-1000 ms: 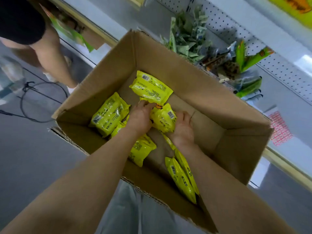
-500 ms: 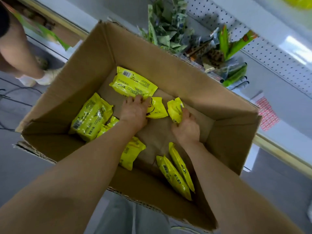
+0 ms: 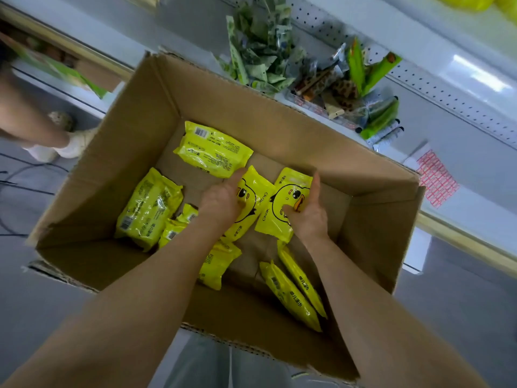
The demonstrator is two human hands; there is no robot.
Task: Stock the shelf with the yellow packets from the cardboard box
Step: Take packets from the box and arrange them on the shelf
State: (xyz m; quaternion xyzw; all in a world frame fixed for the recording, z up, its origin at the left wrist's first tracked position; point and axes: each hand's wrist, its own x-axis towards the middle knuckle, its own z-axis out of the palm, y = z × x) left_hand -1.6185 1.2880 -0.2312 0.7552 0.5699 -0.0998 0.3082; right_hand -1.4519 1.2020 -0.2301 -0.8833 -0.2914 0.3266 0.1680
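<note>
**Packet pickup in progress – box still partly loaded**

Both hands are working inside the large open brown cardboard box (image 3: 279,130), centre of frame. The left hand (image 3: 221,203) is grasping a glossy yellow plastic packet with a cartoon duck face (image 3: 251,203); fingers are lying over its left edge, thumb side hidden, so exact wrap can't be confirmed. The right hand (image 3: 310,214) is holding a second duck-face yellow packet (image 3: 285,208), thumb pressing on the printed front, fingers running up its right edge. The two packets are sitting side by side, touching, tilted up off the box floor.

Progress, est.: early-to-mid. Approx. seven more packets are remaining in the box:
- one lying back-side up w/ barcode (image 3: 212,149), above the hands;
- one large one (image 3: 148,208) at centre left, w/ smaller ones just beside it;
- one under the left forearm (image 3: 218,264);
- two standing on edge (image 3: 293,295) at lower centre-right.

Yellow goods are showing at the upper right corner of frame (image 3: 475,0), possibly packets already stocked; too cropped to tell.

The white pegboard-backed shelf (image 3: 433,88) is running across the upper right, w/ green and brown snack packs (image 3: 307,74) piled on it.

Packet appearance: soft, crinkly film, shiny w/ glare; likely light and slippery.
</note>
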